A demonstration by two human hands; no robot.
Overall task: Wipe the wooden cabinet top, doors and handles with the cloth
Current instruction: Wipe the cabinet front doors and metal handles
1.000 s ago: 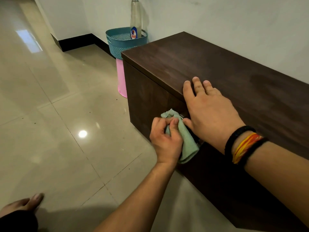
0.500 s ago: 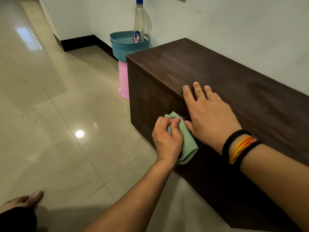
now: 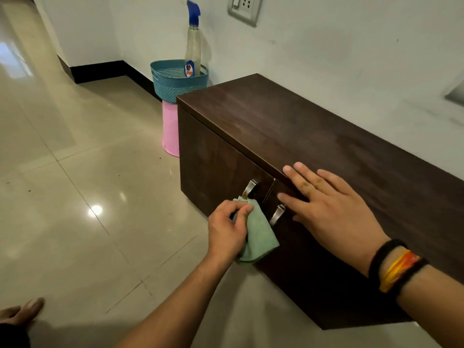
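While gripping cloth, left hand.

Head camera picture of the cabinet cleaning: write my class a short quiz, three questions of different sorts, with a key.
1. True or false: the left hand holds the green cloth against a metal handle on the cabinet front.
2. Where does the right hand lie? A flat over the cabinet's top front edge; B in the blue basket; C round the spray bottle.
3. Fill in: the basket stands on a ___ stool.

Key: 1 true; 2 A; 3 pink.
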